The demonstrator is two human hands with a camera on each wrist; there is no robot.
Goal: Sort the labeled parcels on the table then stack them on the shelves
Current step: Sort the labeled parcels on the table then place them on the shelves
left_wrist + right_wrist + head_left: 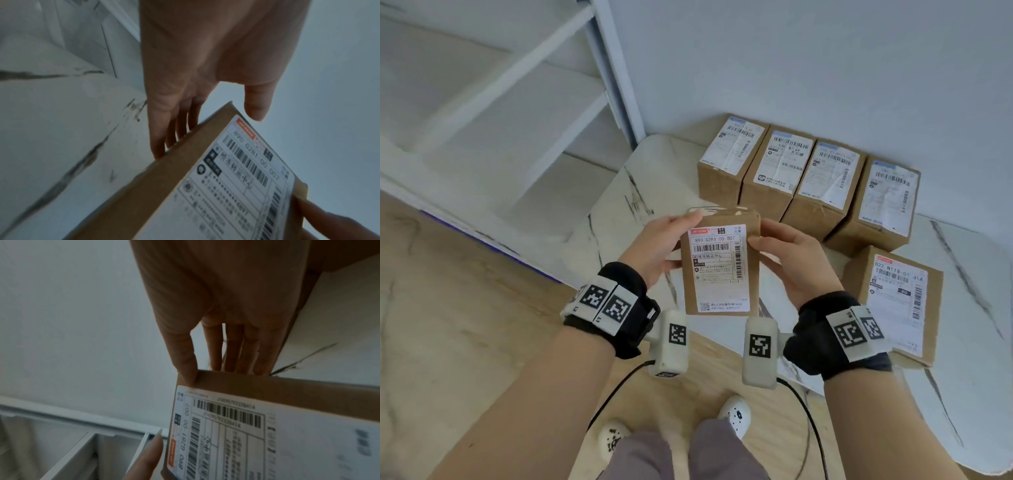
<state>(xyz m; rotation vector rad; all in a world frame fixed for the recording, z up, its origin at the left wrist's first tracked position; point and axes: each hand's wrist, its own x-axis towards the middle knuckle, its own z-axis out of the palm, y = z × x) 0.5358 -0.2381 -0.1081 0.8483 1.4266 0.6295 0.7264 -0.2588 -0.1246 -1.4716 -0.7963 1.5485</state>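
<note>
Both hands hold a brown cardboard parcel up over the near edge of the marble table, its white label reading 890 G281 00 007 facing me. My left hand grips its left side, fingers behind and thumb by the top corner; the parcel fills the left wrist view's lower right. My right hand grips the right side, thumb on the label edge, fingers behind the parcel. A row of several labeled parcels stands at the table's back. Another parcel lies flat to the right.
White shelves stand to the left of the table, seen from above. A grey wall runs behind the parcels. Wooden floor and my shoes show below, with black cables hanging from the wrist cameras.
</note>
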